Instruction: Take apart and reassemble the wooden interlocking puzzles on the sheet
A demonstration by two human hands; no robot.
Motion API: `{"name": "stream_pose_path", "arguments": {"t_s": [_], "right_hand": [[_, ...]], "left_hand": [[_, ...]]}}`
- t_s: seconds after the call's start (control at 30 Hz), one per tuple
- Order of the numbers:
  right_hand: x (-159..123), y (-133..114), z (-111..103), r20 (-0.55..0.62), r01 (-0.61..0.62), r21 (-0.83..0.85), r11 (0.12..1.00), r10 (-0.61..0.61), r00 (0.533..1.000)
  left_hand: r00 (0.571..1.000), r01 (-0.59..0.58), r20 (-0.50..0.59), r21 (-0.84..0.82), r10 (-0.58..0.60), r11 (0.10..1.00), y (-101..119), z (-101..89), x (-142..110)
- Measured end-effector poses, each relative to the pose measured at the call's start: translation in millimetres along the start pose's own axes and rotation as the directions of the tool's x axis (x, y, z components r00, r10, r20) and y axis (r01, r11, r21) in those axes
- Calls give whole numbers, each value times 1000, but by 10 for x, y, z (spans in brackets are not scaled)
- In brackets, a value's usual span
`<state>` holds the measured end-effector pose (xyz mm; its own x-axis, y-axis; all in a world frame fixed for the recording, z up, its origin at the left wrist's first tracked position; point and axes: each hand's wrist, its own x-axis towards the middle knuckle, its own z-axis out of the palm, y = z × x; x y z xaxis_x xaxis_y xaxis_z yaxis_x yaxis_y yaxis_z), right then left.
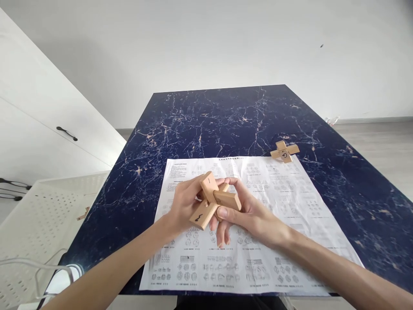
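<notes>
Several interlocked pieces of a wooden burr puzzle (211,199) are held up over the paper, between both hands. Handwritten marks show on two of the bars. My left hand (184,199) grips the puzzle from the left, its fingers partly behind the wood. From the right, my right hand (250,211) holds it, thumb pressed on the lower part and fingers curled beneath. Below lies a large printed instruction sheet (309,232) with rows of small diagrams. At its upper right corner rests a second cross-shaped group of wooden pieces (284,151) with a black mark.
A dark blue marble-patterned table (213,120) carries everything. To the left stand a white cabinet (48,107) with black handles and a perforated white surface (61,206) with a small wooden piece (83,214). White cables (38,263) lie at lower left.
</notes>
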<state>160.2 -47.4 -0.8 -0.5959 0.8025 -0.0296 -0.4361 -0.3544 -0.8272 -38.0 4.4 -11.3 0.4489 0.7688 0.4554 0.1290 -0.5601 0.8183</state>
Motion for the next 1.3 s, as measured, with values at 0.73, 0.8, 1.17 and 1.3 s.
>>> {"name": "stream_pose_path", "arguments": {"t_s": [0.73, 0.8, 1.17, 1.3], "right_hand": [[-18, 80, -88, 138, -50, 36, 998, 45, 989], [-26, 76, -83, 163, -57, 34, 998, 50, 985], [-78, -62, -108, 123, -41, -59, 997, 48, 991], [-362, -294, -151, -136, -81, -257, 963, 47, 990]], "left_hand": [[928, -289, -143, 305, 344, 907, -16, 26, 63], [927, -302, -128, 301, 352, 905, 30, 20, 72], [988, -133, -42, 258, 149, 957, 18, -20, 102], [997, 51, -71, 285, -32, 957, 7, -37, 129]]}}
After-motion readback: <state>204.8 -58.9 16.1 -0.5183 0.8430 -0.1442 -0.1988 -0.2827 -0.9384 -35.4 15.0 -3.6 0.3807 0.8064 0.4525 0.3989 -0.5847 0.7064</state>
